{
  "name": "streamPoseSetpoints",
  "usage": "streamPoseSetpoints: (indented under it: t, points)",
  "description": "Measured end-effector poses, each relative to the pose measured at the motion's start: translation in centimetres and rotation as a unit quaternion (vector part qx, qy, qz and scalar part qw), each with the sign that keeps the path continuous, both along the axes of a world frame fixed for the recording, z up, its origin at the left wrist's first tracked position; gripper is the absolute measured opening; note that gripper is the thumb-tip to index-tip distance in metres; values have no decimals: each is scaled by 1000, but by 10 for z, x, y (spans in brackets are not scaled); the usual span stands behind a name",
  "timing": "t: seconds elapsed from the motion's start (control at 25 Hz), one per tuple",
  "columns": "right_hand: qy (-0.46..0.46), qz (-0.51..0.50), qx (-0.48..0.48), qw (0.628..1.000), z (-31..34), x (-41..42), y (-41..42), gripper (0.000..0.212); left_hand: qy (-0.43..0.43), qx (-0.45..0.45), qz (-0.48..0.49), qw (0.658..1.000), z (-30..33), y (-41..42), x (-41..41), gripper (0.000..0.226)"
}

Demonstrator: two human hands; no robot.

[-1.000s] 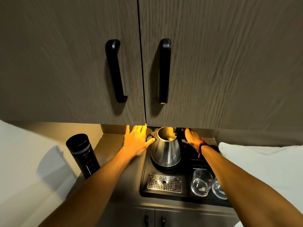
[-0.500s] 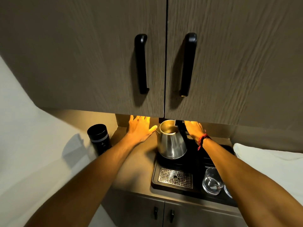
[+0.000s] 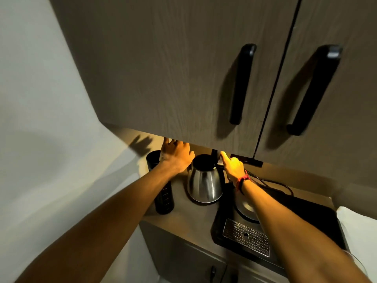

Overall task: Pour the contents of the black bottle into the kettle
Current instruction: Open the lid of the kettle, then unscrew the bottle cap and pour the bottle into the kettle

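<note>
The steel kettle (image 3: 204, 183) stands on the counter just left of the black tray, off its round base (image 3: 245, 207), with its lid up. My right hand (image 3: 232, 167) is wrapped on the kettle's black handle at its right side, index finger pointing at the lid hinge. The black bottle (image 3: 163, 198) stands upright left of the kettle, near the wall. My left hand (image 3: 175, 155) hovers above the bottle's top, fingers spread and holding nothing. Its fingertips are hidden under the cabinet's edge, and my left forearm crosses the bottle's upper part.
Wall cabinet doors (image 3: 183, 68) with black handles (image 3: 241, 84) hang low over the counter. The black tray (image 3: 318, 217) carries a metal drip grille (image 3: 245, 237) and a cable (image 3: 275, 183). There is a white wall (image 3: 40, 119) at left and white cloth (image 3: 357, 221) at right.
The kettle has come off its base on the tray and now sits on the counter to the left. My left hand moved left over the bottle. The view swung left.
</note>
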State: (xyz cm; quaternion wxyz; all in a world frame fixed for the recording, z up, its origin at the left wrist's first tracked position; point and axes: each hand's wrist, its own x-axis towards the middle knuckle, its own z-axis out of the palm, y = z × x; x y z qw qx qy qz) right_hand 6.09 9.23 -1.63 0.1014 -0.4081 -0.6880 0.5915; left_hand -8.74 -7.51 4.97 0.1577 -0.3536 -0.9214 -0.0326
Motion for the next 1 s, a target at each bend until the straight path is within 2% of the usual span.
streamPoseSetpoints:
  t: [0.08,0.12,0.2,0.4,0.52,0.6,0.72,0.84,0.88,1.0]
  points:
    - [-7,15,112,994,4,-30,-10,48,21,-15,8,1000,-8,-11,-14,37]
    - [1,20,134,991,2,-42,-14,61,27,-23,10,999,-11,-17,-19,38]
    - [-7,15,137,990,-7,-51,-15,73,29,-22,-2,999,-13,-24,-23,42]
    - [-19,10,132,991,-24,-57,-12,63,-2,-26,-14,1000,-14,-33,-29,51]
    - [-16,37,171,984,-29,-54,-10,57,-73,-38,-17,996,-11,-33,-36,59]
    - [-23,56,270,961,-25,-52,-8,50,-124,-50,-27,991,-7,-36,-44,61]
    - [-100,78,449,884,-16,-51,-2,61,-190,-61,-60,978,-2,-45,-54,60]
    - [-135,148,539,818,-21,-46,0,54,-203,-106,-97,969,0,-57,-56,60]
    - [-141,162,543,812,-23,-46,-1,55,-207,-119,-103,966,2,-60,-56,60]
    - [-140,140,512,836,-19,-48,-6,58,-247,-91,-81,961,7,-69,-61,55]
